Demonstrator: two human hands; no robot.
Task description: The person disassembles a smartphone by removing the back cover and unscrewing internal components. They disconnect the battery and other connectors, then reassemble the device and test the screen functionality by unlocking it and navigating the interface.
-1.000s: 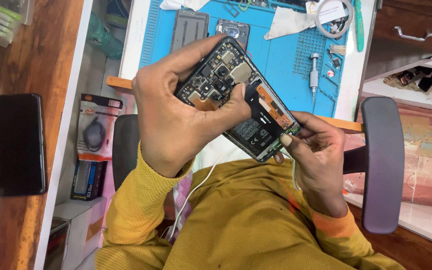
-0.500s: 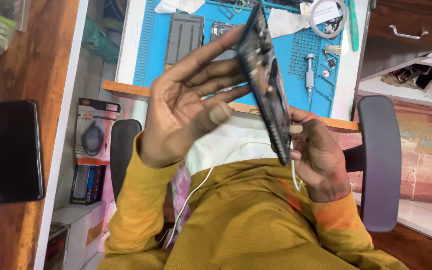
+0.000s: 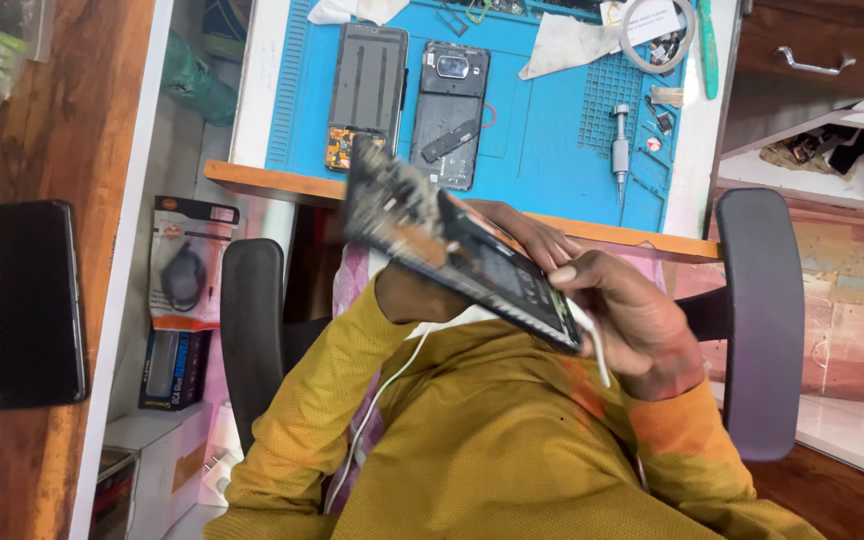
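An opened black smartphone with its back cover off and circuit board bare point(image 3: 462, 258) is held tilted in front of the person's chest, above the lap and clear of the worktop, its upper end blurred. The right hand point(image 3: 624, 322) has its grip clenched around the phone's lower end, thumb on top and fingers underneath, with a thin white cable point(image 3: 597, 352) running down past the palm. The left hand point(image 3: 522, 232) lies mostly hidden behind the phone; only its fingers show past the far edge, touching the underside, and whether that grip is clenched cannot be told. Beyond the hands, a blue silicone repair mat point(image 3: 542, 120) covers the worktop, and on it lie a dark phone screen panel point(image 3: 367, 92) and, just beside it, a black phone rear housing with a camera window point(image 3: 449, 112). A small silver screwdriver point(image 3: 620, 148) rests farther right on the mat, well apart from both.
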